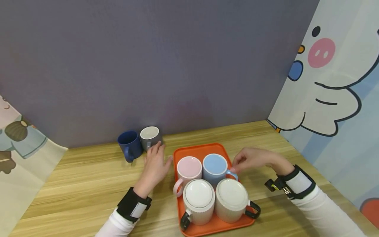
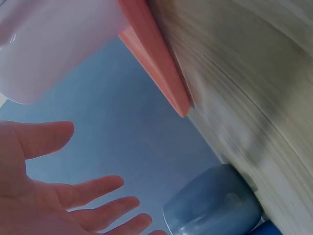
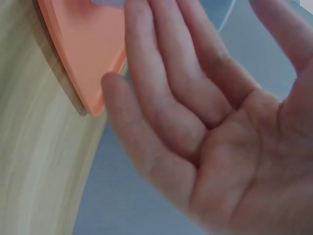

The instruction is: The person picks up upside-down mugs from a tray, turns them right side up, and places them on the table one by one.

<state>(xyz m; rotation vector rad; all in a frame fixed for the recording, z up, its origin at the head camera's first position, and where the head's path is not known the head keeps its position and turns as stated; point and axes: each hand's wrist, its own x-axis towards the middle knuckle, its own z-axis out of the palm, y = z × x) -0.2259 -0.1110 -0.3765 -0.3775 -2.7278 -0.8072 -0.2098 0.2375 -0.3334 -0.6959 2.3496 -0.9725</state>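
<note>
1. The left hand (image 1: 154,166) is seen left of the frame's centre, its fingers extended and its thumb set apart, with nothing held; a gap between its fingertips and the grey mug (image 1: 151,138) is shown by the left wrist view
2. The right hand (image 1: 251,159) is placed right of centre, with its fingers mostly extended and lightly bent; its fingertips are brought up to the handle of the light-blue mug (image 1: 215,168), though whether the handle is touched cannot be told
3. The orange tray (image 1: 195,150) is set on the wooden counter (image 1: 74,184) at the lower centre
4. On the tray, four mugs are stood upside down: the pink mug (image 1: 189,168) and the light-blue one behind, the left white mug (image 1: 199,197) and the right white mug (image 1: 232,197) in front, both fitted with black handles
5. The navy mug (image 1: 130,144) is stood upright just beside the grey one, also upright, left of centre
6. The upper frame is filled by a grey panel (image 1: 148,65), and the upper right by a cartoon print (image 1: 331,95)
</note>
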